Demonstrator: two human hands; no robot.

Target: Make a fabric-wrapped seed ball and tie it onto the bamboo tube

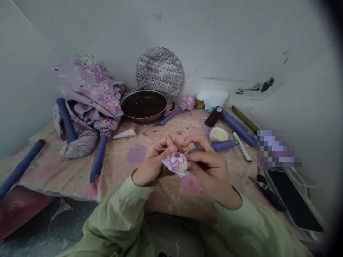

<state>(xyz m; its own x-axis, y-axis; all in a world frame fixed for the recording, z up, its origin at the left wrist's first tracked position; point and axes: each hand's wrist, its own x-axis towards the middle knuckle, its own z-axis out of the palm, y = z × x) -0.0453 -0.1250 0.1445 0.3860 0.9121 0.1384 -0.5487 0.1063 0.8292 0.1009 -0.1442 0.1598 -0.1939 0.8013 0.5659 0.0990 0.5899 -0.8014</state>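
A small piece of purple-and-white floral fabric point(177, 163) is between my two hands, above the front of the table. My left hand point(155, 159) pinches its upper left side, thumb and fingers closed together. From the other side, my right hand point(207, 166) grips the fabric with its thumb along the right edge and its forefinger curled over the top. Behind my fingers a thin bluish rod shows in part; what it belongs to is hidden. Near my right hand lies a blue-wrapped stick point(224, 145), beside a small cream bowl point(219, 135).
A pan of dark contents point(144, 106) stands in front of a silver foil disc point(160, 71). Floral fabric point(93, 84) and blue-wrapped sticks point(99, 157) fill the left. Rightward are a dark thread spool point(213, 117), a marker point(242, 147), black-handled scissors point(270, 194) and a phone point(294, 200).
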